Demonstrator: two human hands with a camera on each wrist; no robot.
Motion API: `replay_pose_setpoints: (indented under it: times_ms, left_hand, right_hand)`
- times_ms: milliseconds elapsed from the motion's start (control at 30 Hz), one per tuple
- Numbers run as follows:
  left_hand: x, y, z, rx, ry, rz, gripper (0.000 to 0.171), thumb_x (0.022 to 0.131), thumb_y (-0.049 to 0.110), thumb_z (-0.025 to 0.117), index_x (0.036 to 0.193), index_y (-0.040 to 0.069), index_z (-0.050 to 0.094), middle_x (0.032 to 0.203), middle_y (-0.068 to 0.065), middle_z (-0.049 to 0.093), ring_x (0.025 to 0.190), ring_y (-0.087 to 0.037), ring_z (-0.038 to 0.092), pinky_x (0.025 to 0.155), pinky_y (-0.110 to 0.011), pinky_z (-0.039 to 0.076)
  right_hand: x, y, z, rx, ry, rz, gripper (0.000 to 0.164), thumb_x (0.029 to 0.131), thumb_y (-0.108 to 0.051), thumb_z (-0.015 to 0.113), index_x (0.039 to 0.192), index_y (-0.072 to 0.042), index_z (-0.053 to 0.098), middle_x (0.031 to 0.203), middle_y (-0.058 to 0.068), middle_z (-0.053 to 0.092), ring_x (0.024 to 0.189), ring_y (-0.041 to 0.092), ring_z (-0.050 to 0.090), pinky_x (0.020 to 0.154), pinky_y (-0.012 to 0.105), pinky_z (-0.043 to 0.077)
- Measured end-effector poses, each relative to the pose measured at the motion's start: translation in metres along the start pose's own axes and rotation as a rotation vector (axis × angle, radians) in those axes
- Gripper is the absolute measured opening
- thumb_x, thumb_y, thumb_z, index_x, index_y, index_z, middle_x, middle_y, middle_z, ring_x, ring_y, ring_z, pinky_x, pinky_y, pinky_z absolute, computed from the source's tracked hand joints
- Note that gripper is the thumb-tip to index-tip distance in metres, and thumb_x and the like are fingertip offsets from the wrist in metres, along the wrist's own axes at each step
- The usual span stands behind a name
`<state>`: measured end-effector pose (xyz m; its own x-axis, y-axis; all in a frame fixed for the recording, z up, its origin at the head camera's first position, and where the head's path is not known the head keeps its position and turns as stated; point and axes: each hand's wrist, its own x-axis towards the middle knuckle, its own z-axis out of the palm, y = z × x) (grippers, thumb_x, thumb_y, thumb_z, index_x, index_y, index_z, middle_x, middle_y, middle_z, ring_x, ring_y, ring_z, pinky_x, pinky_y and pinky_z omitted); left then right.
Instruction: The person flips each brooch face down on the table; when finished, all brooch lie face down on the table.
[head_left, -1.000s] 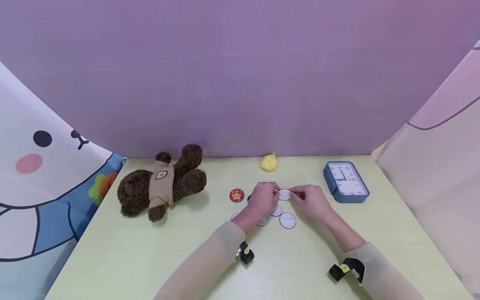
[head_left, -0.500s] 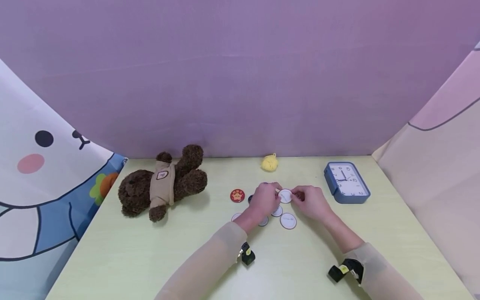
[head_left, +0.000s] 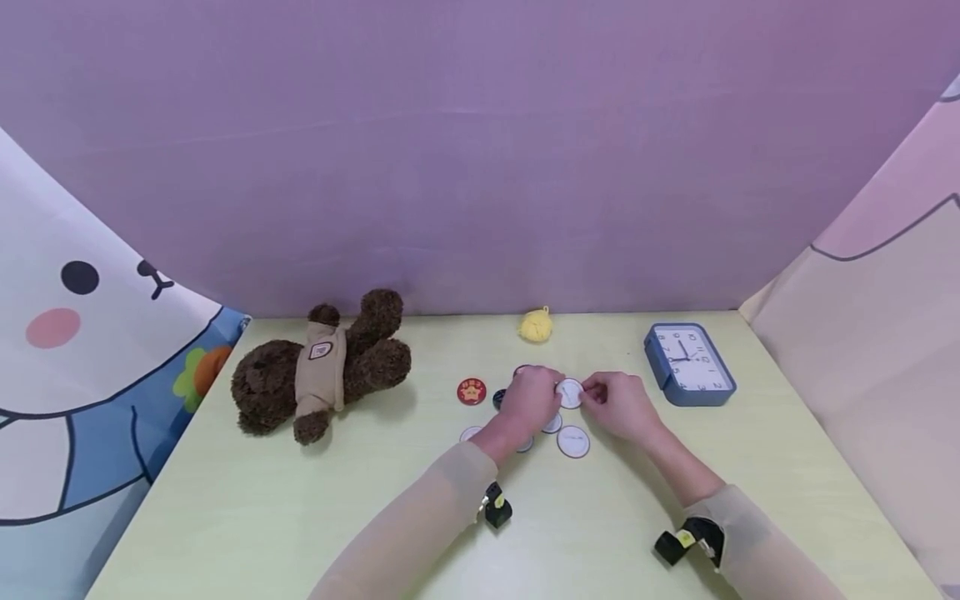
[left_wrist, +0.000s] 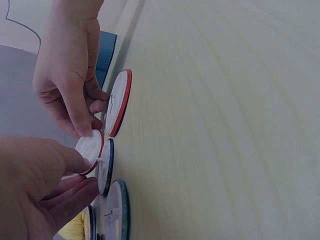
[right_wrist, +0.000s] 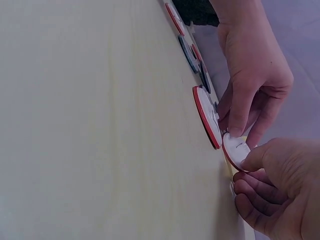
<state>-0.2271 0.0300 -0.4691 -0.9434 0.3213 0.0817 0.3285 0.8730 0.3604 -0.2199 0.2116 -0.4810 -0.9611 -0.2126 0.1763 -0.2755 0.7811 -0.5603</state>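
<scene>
Between both hands is a round pin badge, its white back and pin facing up. My left hand pinches its left edge, thumb over the white back in the left wrist view. On the opposite edge my right hand pinches it between thumb and fingers. A red-rimmed badge lies back side up just nearer me, beside a blue-rimmed badge and a green-rimmed badge. A red badge with a yellow star figure lies face up to the left. My left hand and forearm partly cover several badges.
A brown teddy bear in a beige shirt lies at the left of the table. Behind the hands sits a yellow yarn-like ball. A blue square clock lies at the right, near the purple backdrop.
Both hands stay at the same badge, with only slight finger shifts. A bit more of a dark badge shows beyond the left hand. The head view has shifted slightly.
</scene>
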Motion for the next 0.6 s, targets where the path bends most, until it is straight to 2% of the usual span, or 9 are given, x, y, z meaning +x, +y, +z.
replay_pose_setpoints:
  times_ms: [200,367,500,600]
  left_hand:
    - [0.000,-0.003,-0.003,0.030,-0.012,-0.003,0.028,0.099,0.019,0.077,0.127,0.015,0.078,0.125,-0.001,0.079,0.121,-0.016,0.073,0.103,-0.031,0.059]
    - [-0.005,-0.012,-0.014,0.000,-0.047,-0.026,0.032,0.098,0.019,0.078,0.130,0.013,0.076,0.127,-0.005,0.077,0.123,-0.020,0.072,0.104,-0.031,0.059]
    - [-0.006,-0.024,-0.024,-0.008,-0.010,-0.007,0.032,0.095,0.020,0.080,0.126,0.011,0.077,0.120,-0.006,0.077,0.114,-0.020,0.074,0.097,-0.031,0.062]
    - [-0.006,-0.035,-0.028,-0.025,0.013,-0.034,0.032,0.093,0.022,0.083,0.123,0.011,0.078,0.115,-0.005,0.078,0.110,-0.019,0.074,0.095,-0.031,0.063]
  right_hand:
    - [0.003,-0.003,0.004,-0.002,0.013,-0.009,0.014,0.089,-0.009,0.080,0.100,-0.001,0.078,0.075,0.002,0.072,0.067,0.009,0.060,0.067,0.027,0.050]
    - [0.003,-0.004,0.004,0.003,0.024,-0.031,0.013,0.090,-0.010,0.078,0.100,-0.002,0.078,0.076,0.002,0.072,0.069,0.010,0.060,0.068,0.026,0.050]
    - [0.003,-0.005,0.003,-0.003,0.047,-0.071,0.010,0.091,-0.008,0.077,0.100,-0.003,0.079,0.081,0.004,0.072,0.073,0.013,0.061,0.069,0.027,0.051]
    - [0.007,-0.009,0.006,0.013,0.029,-0.114,0.016,0.091,-0.007,0.077,0.105,-0.002,0.078,0.090,0.008,0.076,0.078,0.016,0.065,0.073,0.031,0.055]
